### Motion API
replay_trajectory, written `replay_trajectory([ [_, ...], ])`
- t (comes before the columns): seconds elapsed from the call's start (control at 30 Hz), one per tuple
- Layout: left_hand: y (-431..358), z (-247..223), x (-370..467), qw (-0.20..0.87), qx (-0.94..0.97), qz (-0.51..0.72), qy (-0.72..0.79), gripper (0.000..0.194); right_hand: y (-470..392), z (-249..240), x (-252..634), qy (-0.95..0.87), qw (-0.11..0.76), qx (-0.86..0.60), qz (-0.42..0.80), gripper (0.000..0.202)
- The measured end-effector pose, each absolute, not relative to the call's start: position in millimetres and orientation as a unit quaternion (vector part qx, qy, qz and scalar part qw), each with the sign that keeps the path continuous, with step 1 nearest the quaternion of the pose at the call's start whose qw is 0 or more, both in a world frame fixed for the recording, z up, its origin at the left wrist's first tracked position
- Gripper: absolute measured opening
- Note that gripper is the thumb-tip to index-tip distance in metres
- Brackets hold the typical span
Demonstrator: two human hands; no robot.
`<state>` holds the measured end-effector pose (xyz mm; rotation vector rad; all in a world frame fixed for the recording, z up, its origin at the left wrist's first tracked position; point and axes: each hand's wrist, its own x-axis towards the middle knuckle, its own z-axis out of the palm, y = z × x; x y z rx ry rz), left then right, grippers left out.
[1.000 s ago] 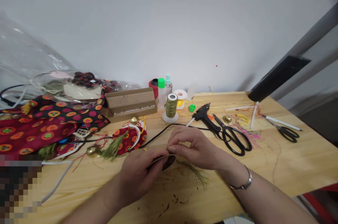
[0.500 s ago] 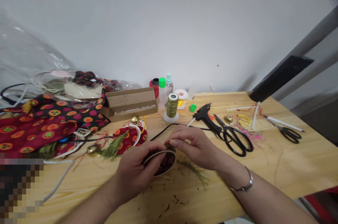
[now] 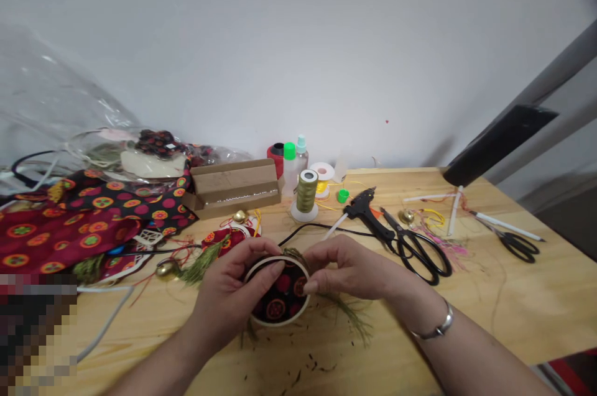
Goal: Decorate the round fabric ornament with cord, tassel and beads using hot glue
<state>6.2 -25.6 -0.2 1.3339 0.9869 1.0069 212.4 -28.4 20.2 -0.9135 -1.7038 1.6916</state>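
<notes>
My left hand (image 3: 222, 299) is closed on a small white-rimmed hoop (image 3: 278, 296) filled with dark floral fabric, its thumb lying across the front. At the hoop's right rim, my right hand (image 3: 352, 268) pinches the edge, thumb in front and fingers partly hidden behind. A bit of olive-green cord or thread (image 3: 293, 253) shows at the top of the hoop between the hands. Olive thread strands (image 3: 351, 315) hang out below my right hand, over the wood.
Behind the hands stand an olive thread spool (image 3: 306, 191), a cardboard box (image 3: 236, 184) and a green-capped bottle (image 3: 290, 166). A black glue gun (image 3: 370, 216) and large scissors (image 3: 422, 253) lie to the right. Floral fabric (image 3: 69, 228) and a green tassel (image 3: 203, 262) are at left.
The hoop has turned so its fabric front faces me more. My right hand has shifted from above the hoop's top edge to its right rim, with the thumb lower.
</notes>
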Motion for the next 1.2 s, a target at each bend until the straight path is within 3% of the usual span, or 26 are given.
replay_trajectory([
  [0.13, -27.1, 1.0, 7.5, 0.584, 0.545, 0.430, 0.421, 0.007, -25.8, 17.7, 223.6, -0.621, 0.273, -0.417, 0.605, 0.012],
  [0.4, -22.1, -4.1, 1.1, 0.562, 0.641, 0.354, 0.385, 0.005, -22.6, 9.4, 215.8, -0.484, 0.410, -0.434, 0.640, 0.026],
  [0.47, -22.1, -2.9, 0.8, 0.556, 0.652, 0.345, 0.384, 0.004, -23.0, 5.7, 210.4, -0.521, 0.439, -0.463, 0.567, 0.025],
  [0.57, -22.7, -1.6, 0.9, 0.559, 0.649, 0.344, 0.384, 0.004, -26.1, 4.4, 205.7, -0.617, 0.504, -0.508, 0.327, 0.035],
  [0.67, -23.8, -1.5, 1.5, 0.569, 0.627, 0.356, 0.395, 0.005, -32.2, 9.8, 205.5, -0.645, 0.519, -0.524, 0.200, 0.012],
  [0.8, -24.8, -2.2, 2.9, 0.587, 0.587, 0.378, 0.410, 0.005, -38.0, 17.2, 206.2, -0.646, 0.414, -0.532, 0.358, 0.047],
  [0.93, -24.1, -3.9, 2.7, 0.591, 0.591, 0.384, 0.392, 0.006, -35.3, 16.7, 203.4, -0.641, 0.373, -0.486, 0.462, 0.037],
  [1.2, -22.6, -4.4, 2.1, 0.558, 0.641, 0.366, 0.379, 0.006, -33.4, 13.3, 196.7, -0.504, 0.422, -0.423, 0.624, 0.016],
])
